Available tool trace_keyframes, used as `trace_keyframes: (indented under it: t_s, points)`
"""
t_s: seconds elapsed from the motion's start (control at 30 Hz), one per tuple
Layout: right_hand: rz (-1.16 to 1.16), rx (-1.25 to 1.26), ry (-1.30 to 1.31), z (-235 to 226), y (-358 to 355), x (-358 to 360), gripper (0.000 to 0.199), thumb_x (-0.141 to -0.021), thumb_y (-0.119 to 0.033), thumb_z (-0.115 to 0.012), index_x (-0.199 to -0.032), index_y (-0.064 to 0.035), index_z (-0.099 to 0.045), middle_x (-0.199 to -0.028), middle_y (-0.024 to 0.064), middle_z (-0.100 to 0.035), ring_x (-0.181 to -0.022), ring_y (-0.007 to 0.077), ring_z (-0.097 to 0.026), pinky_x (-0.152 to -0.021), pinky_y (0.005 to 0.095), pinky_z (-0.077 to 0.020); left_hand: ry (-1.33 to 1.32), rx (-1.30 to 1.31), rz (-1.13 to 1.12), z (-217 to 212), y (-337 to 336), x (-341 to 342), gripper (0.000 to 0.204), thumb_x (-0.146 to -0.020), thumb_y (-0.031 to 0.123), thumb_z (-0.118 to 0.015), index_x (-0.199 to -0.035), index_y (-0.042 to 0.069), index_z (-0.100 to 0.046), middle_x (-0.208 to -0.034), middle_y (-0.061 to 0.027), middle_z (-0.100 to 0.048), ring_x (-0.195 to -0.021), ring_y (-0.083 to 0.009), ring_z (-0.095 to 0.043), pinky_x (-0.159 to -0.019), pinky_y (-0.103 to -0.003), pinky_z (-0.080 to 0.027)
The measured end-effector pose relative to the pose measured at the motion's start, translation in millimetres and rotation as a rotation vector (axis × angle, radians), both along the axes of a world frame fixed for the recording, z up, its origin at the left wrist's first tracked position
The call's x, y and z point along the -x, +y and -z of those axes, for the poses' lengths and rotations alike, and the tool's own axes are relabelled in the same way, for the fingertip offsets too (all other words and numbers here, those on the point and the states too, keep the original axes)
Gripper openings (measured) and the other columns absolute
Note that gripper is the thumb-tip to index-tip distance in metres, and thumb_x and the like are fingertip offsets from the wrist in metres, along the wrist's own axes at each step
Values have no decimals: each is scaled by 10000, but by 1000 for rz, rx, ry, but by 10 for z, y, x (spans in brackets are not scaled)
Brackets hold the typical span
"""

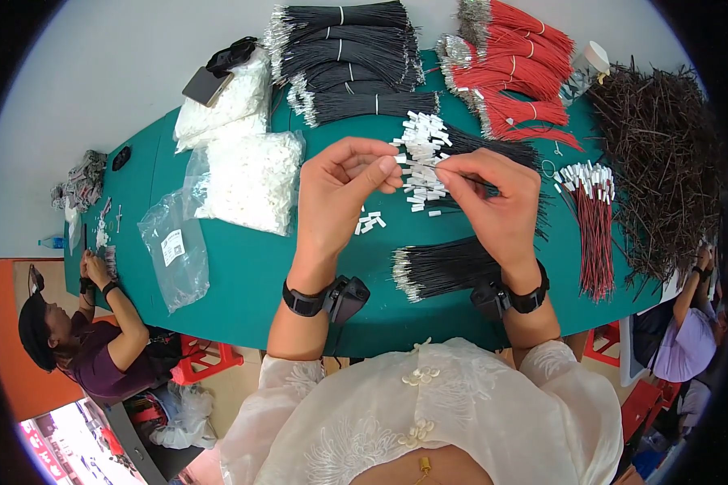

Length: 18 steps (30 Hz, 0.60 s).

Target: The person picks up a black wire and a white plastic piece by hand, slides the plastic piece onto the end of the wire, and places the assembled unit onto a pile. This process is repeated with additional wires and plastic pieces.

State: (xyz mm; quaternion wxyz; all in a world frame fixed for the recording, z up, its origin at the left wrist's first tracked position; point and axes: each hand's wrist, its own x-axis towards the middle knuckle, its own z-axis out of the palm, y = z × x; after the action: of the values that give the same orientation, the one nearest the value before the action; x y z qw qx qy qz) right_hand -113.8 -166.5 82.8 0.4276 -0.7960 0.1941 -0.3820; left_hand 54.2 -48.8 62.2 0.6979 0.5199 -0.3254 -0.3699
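My left hand (337, 187) pinches a small white plastic connector housing (401, 159) between thumb and forefinger. Facing it, my right hand (503, 198) has thumb and forefinger closed on what looks like a thin black wire (438, 166), mostly hidden by the fingers. Behind and between both hands lies a heap of black wires with white connectors (425, 133) on their ends. Several loose white connectors (370, 222) are scattered below my left fingers. Under my right wrist, a bundle of black wires (449, 267) rests with its bare metal ends toward the left.
Bundled black wires (348, 48) and red wires (514, 65) line the far side of the green table (243, 279). Bags of white connectors (255, 182) stand left; red-black wires (597, 234) and a dark wire heap (659, 162) lie right. Other people (109, 352) sit at both ends.
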Motion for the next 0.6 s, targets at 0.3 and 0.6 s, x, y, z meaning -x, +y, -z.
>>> trace_keyframes:
  t_s: [0.3, 0.6]
  points:
    - [-7, 68, -68, -6, -13, 14, 112, -809, 34, -755, -917, 9, -740, -768, 48, -685, -604, 73, -546, -526, 217, -386, 59, 66, -38, -42, 32, 39, 155, -881, -29, -707, -1031, -60, -685, -913, -131, -722, -833, -192, -715, -764, -287, -583]
    - [-28, 57, -39, -40, 6, 29, 114, -815, 26, -759, -927, 10, -749, -772, 52, -694, -637, 86, -575, -559, 217, -411, 77, 91, -67, -35, 30, 52, 181, -855, -60, -720, -1031, -59, -680, -947, -126, -716, -858, -200, -719, -798, -299, -584]
